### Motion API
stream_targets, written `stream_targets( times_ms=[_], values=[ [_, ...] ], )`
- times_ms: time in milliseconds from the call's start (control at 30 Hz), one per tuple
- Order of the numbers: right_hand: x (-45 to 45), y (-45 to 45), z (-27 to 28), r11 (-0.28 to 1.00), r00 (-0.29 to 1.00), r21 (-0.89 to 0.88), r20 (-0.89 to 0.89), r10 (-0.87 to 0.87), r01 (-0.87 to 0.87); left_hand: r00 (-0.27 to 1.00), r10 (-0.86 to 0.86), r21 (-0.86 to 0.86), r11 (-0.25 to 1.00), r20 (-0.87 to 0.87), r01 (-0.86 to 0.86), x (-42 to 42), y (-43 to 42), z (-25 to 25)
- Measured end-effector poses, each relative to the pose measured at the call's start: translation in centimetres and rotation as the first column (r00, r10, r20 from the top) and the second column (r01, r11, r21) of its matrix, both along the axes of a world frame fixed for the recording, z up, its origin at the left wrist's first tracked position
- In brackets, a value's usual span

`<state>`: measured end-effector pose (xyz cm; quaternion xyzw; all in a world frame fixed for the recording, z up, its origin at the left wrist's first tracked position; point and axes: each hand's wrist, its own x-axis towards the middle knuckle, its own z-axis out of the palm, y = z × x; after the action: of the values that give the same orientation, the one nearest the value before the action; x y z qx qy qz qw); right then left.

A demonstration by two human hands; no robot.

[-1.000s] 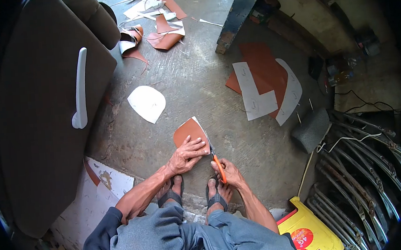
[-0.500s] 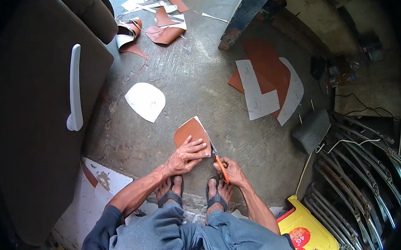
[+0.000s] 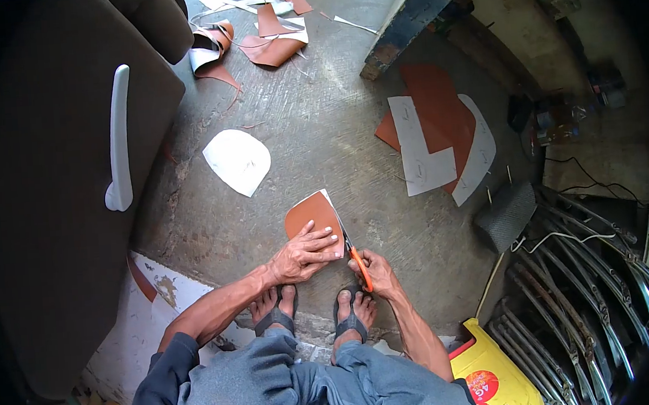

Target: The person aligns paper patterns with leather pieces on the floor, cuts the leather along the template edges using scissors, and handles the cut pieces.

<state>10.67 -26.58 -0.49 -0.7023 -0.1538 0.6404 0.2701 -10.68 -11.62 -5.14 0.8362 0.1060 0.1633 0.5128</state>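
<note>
My left hand (image 3: 305, 255) lies over a brown leatherette piece (image 3: 312, 212) with a curved far edge. Its fingers press on the top face, while the thumb is hidden. White backing shows along the piece's right side. My right hand (image 3: 375, 272) is closed around orange-handled scissors (image 3: 362, 267), whose dark blades point away from me along that right edge. How far the blades are apart is hard to see. A white rounded piece (image 3: 237, 163) rests on the floor beyond my left hand.
Brown sheet material (image 3: 438, 112) lies at the right under white cut shapes (image 3: 419, 158). Scraps (image 3: 276, 48) are scattered at the far left. A dark panel with a white handle (image 3: 117, 142) stands left. Metal frames (image 3: 571, 283) and a yellow container (image 3: 498, 371) are at the right.
The view has shifted slightly. Both hands, the leatherette piece and the scissors stay nearly where they were, with the scissors still at the right edge.
</note>
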Motion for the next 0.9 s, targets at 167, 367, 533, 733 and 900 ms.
stream_targets(
  times_ms=[167,367,533,733,900],
  values=[
    [0.4,1.5,1.0,0.996,0.989,-0.008,0.116,0.093,-0.093,0.999,-0.041,0.009,0.999,-0.001,0.041,-0.1,0.0,-0.4],
    [0.9,2.0,0.7,0.985,0.966,-0.006,0.195,0.170,-0.172,0.998,-0.061,0.011,0.998,0.003,0.061,-0.3,0.1,-0.5],
    [1.0,1.9,0.5,0.982,0.959,-0.027,0.214,0.189,-0.187,0.997,-0.076,0.012,0.997,0.005,0.076,-0.3,0.1,-0.5],
    [1.2,3.4,1.1,0.983,0.954,-0.012,0.241,0.179,-0.181,0.992,-0.123,0.057,0.991,-0.025,0.124,-0.3,0.1,-0.7],
    [1.5,3.5,1.0,0.965,0.930,-0.023,0.265,0.256,-0.260,0.992,-0.126,0.054,0.990,-0.023,0.127,-0.4,0.1,-0.7]
  ],
)
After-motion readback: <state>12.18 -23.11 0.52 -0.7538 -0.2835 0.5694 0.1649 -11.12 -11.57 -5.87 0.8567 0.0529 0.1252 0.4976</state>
